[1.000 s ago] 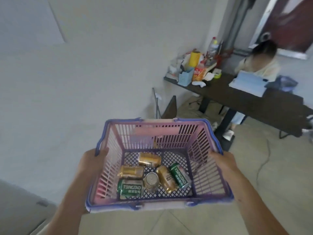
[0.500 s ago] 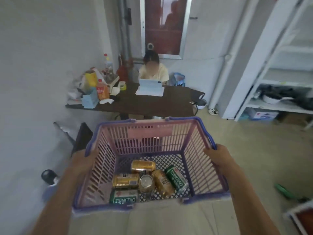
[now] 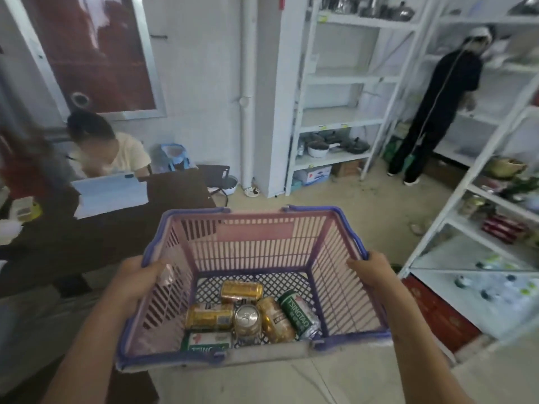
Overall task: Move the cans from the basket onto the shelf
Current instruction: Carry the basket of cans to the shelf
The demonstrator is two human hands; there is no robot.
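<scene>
A pink plastic basket (image 3: 250,240) with a purple rim hangs in the air in front of me. My left hand (image 3: 140,277) grips its left rim and my right hand (image 3: 372,271) grips its right rim. Several cans lie on its mesh bottom: a gold can (image 3: 241,291) at the back, a second gold can (image 3: 208,316) lying left, a silver-topped can (image 3: 247,317) standing upright, a green Tsingtao can (image 3: 297,313) at the right and another green can (image 3: 205,341) at the front. A white shelf (image 3: 478,246) stands to my right.
A dark table (image 3: 125,228) with a tablet and a seated person is at the left. White shelving (image 3: 341,123) with pans lines the far wall, where another person in black (image 3: 434,112) stands. Red crates (image 3: 437,313) sit under the right shelf. Bare floor lies ahead.
My view has swung to the right, from a bare wall past the table to the shelves. Both hands keep hold of the basket; the cans have shifted only slightly.
</scene>
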